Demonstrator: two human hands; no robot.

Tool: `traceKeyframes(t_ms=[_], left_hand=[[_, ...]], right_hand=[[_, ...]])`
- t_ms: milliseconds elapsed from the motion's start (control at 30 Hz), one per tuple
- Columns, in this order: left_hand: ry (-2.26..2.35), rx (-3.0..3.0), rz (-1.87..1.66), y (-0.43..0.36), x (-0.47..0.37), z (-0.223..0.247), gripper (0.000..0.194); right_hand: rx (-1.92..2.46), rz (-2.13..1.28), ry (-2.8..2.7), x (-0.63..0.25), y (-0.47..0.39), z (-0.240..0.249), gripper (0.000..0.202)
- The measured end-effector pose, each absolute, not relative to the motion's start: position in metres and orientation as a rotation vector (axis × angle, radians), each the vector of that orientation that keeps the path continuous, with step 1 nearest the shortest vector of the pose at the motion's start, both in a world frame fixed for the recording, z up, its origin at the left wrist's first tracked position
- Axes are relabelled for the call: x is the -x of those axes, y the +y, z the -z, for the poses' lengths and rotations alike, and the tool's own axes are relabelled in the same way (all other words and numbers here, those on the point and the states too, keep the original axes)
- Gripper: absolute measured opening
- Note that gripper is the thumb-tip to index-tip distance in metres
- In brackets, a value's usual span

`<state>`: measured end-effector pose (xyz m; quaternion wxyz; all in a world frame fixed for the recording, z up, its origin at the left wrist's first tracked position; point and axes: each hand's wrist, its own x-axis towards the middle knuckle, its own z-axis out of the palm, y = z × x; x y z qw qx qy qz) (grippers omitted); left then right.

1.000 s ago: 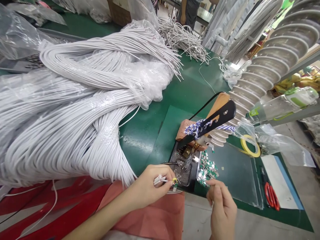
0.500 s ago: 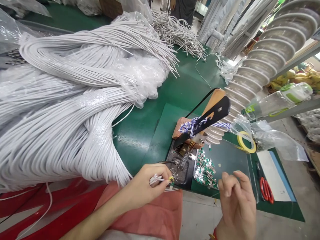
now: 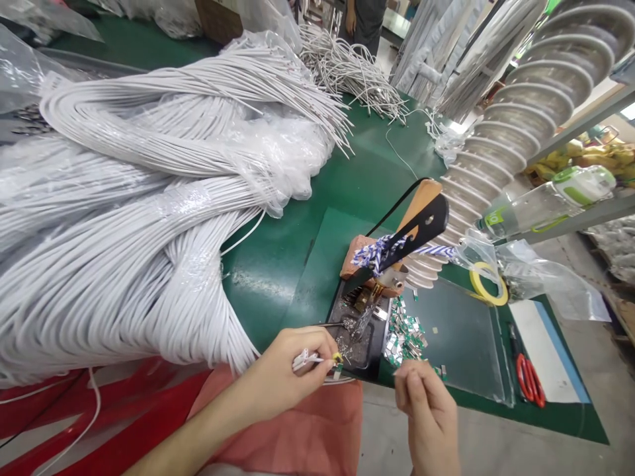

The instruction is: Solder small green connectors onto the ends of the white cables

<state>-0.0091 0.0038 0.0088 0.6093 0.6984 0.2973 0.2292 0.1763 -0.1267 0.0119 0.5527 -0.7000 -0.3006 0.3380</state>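
Observation:
My left hand (image 3: 292, 363) is closed around a few white cables (image 3: 303, 359), their cut ends poking out above the fist. At its fingertips a small yellow piece (image 3: 338, 357) shows, with a small green-and-silver connector (image 3: 338, 371) just below. My right hand (image 3: 429, 410) is pinched at the table's front edge; whatever is between its fingertips is too small to make out. Beyond it lies a pile of small green-and-silver connectors (image 3: 404, 337). A dark tray (image 3: 364, 360) with metal bits sits between the hands, under a black-handled fixture (image 3: 421, 225) tied to a brick (image 3: 350, 258).
Large bundles of white cable (image 3: 124, 277) cover the left side. A ribbed clear hose (image 3: 516, 125) slants down from the upper right. Yellow tape (image 3: 489, 284), red-handled cutters (image 3: 530, 380) and a clear bottle (image 3: 546, 201) are at the right. A person (image 3: 364, 23) stands at the back.
My right hand has moved left and towards the connector pile, and its loosely curled fingers have closed into a pinch. My left hand has barely moved and still grips the cables.

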Motion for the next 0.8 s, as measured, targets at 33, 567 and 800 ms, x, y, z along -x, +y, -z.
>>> traceKeyframes(t_ms=[33, 567, 800], left_hand=[[0.685, -1.617, -0.531, 0.004, 0.009, -0.01, 0.018], [0.711, -1.625, -0.502, 0.012, 0.0, -0.021, 0.017], [0.724, -1.587, -0.533, 0.014, -0.003, -0.025, 0.016]], right_hand=[[1.684, -0.805, -0.712, -0.17, -0.126, -0.012, 0.029], [1.507, -0.747, -0.79, -0.123, -0.097, 0.008, 0.015], [1.48, -0.702, -0.772, -0.124, -0.097, 0.016, 0.013]])
